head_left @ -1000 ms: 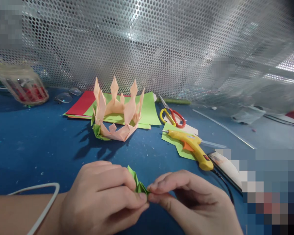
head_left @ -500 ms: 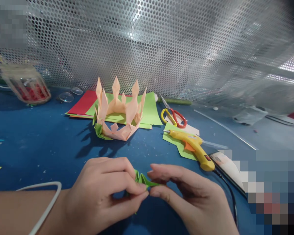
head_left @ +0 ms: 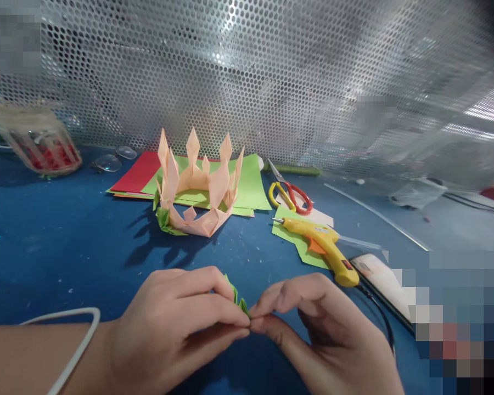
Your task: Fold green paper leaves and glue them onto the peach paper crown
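Note:
Between my two hands is a small piece of folded green paper (head_left: 242,305), mostly hidden by my fingers. My left hand (head_left: 181,323) pinches it between thumb and fingers. The thumb and forefinger of my right hand (head_left: 313,323) are closed at its right end, the fingertips of both hands nearly touching. Beyond them a peach folded-paper crown (head_left: 208,224) stands upright on the blue table (head_left: 86,241). Crumpled green paper leaves (head_left: 163,220) sit on the crown's left side.
Behind the crown lie red and green paper sheets (head_left: 255,184). To the right are scissors (head_left: 290,192), a yellow glue gun (head_left: 325,236) with its cord, and a phone (head_left: 379,280). Glasses (head_left: 109,163) and a jar (head_left: 45,142) stand back left, before a perforated metal screen (head_left: 189,66).
My right thumb and forefinger have closed together on the green paper's right end, and less of the paper shows. My left hand keeps its pinch.

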`<state>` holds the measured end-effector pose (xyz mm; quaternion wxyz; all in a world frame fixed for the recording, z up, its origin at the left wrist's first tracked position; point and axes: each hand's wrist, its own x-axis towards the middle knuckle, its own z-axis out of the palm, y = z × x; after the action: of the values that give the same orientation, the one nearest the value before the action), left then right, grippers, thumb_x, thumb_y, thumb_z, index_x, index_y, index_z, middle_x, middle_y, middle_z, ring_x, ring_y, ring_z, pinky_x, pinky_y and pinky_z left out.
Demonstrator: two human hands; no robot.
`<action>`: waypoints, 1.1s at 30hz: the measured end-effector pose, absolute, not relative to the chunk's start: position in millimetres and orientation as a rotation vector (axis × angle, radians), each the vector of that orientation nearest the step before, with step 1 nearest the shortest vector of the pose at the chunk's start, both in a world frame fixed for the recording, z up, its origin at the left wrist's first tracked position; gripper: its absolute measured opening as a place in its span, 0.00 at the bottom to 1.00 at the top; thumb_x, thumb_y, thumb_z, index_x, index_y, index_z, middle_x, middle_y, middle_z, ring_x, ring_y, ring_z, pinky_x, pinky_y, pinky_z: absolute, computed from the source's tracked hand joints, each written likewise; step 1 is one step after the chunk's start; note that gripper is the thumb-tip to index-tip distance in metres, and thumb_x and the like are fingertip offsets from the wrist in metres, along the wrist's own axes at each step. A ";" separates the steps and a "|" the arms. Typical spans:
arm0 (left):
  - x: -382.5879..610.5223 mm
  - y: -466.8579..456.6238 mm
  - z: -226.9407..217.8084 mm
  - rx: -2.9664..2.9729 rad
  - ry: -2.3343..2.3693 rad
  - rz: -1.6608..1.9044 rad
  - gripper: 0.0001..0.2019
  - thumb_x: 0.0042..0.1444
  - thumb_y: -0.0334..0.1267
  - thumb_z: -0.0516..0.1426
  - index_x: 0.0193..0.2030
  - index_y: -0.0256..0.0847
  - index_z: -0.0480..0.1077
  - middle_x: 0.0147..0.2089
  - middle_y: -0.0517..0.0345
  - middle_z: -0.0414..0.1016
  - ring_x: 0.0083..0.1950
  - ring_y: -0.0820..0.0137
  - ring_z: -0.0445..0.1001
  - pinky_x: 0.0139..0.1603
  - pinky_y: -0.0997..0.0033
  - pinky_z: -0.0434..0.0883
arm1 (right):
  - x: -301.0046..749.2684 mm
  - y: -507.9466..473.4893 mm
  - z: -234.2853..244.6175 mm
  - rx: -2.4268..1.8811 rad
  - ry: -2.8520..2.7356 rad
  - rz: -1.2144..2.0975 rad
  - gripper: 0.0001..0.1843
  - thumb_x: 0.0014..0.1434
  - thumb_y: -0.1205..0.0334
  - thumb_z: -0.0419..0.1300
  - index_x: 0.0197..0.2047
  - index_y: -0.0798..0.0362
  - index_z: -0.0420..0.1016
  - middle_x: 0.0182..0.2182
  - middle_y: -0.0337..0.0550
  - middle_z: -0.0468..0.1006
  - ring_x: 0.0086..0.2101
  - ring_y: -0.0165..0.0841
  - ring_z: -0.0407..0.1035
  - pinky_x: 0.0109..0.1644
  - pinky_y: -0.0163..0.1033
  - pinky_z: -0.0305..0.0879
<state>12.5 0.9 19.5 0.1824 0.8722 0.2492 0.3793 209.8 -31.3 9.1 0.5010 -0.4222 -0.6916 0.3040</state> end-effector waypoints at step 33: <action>9.8 5.5 21.3 2.455 0.713 1.053 0.08 0.60 0.24 0.57 0.36 0.42 0.72 0.35 0.63 0.73 0.38 0.74 0.68 0.43 0.79 0.67 | 207.6 -25.0 13.0 -1.079 -1.673 0.846 0.13 0.52 0.75 0.64 0.35 0.45 0.76 0.30 0.31 0.80 0.31 0.25 0.75 0.36 0.24 0.72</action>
<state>9.8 5.5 21.3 0.1873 0.8722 0.2534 0.3741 207.6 -25.0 13.0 0.4700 -0.4403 -0.6827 0.3451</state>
